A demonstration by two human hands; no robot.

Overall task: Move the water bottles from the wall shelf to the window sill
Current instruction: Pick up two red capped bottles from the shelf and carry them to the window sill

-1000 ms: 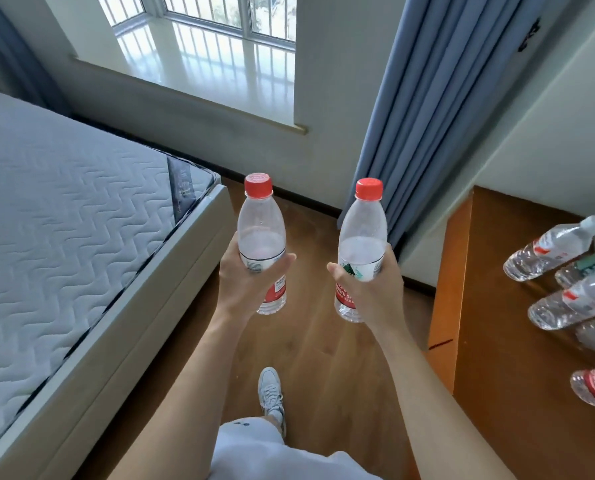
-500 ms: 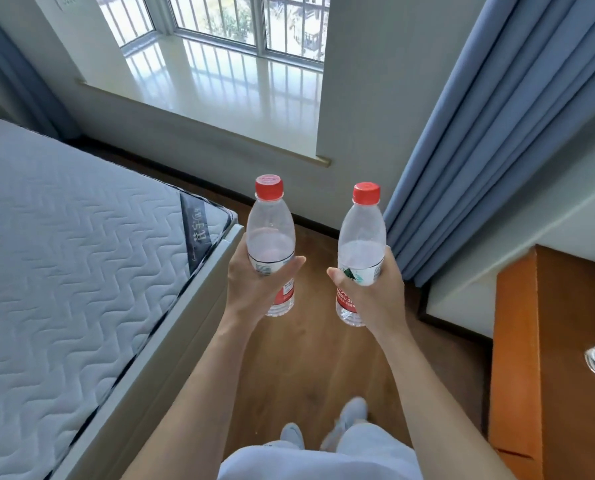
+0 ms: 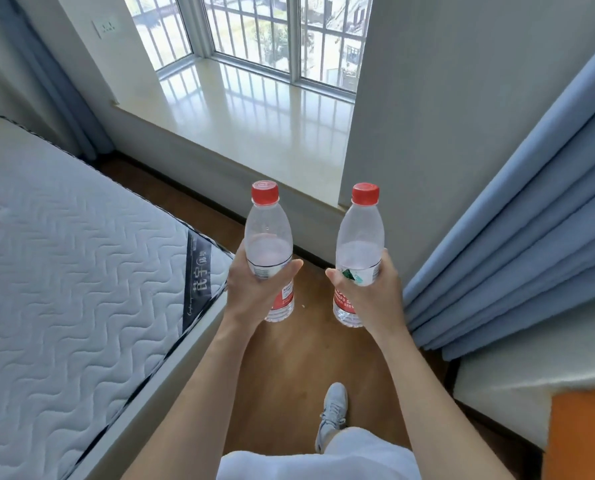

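Observation:
I hold two clear water bottles with red caps upright in front of me, over the wooden floor. My left hand (image 3: 254, 289) grips the left bottle (image 3: 268, 233) around its red label. My right hand (image 3: 372, 292) grips the right bottle (image 3: 360, 233) the same way. The glossy cream window sill (image 3: 254, 123) lies just ahead of and above the bottles, with nothing on it. Only an orange corner of the wall shelf (image 3: 583, 431) shows at the bottom right; the other bottles are out of view.
A bed with a white quilted mattress (image 3: 64, 271) fills the left side. Blue curtains (image 3: 517, 254) hang on the right, beside a grey wall pier (image 3: 445, 98). A strip of wooden floor (image 3: 306, 358) runs between bed and curtain; my shoe (image 3: 332, 408) is on it.
I have walked toward the window: the sill has come closer and lower in view, and the shelf with its bottles has slid out at the right. Both hands keep their bottles.

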